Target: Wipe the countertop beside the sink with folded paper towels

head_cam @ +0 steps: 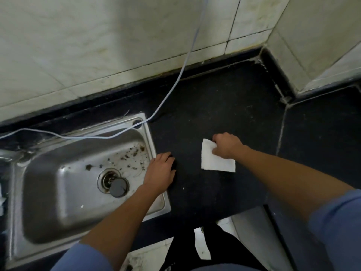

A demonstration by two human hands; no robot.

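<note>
A white folded paper towel [212, 163] is gripped by the curled right hand [226, 146] on the matte black tabletop [214, 104], its long axis slanted from far-left to near-right; the left hand [161, 171] is laid flat.

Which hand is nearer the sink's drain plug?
Left. The left hand rests at the sink rim, just right of the drain plug; the right hand grips the folded paper towel farther right.

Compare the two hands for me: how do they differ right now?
The right hand holds the folded paper towel with curled fingers; the left hand holds nothing, fingers straighter. The right is on open countertop; the left rests at the sink rim. Both are palm down.
</note>
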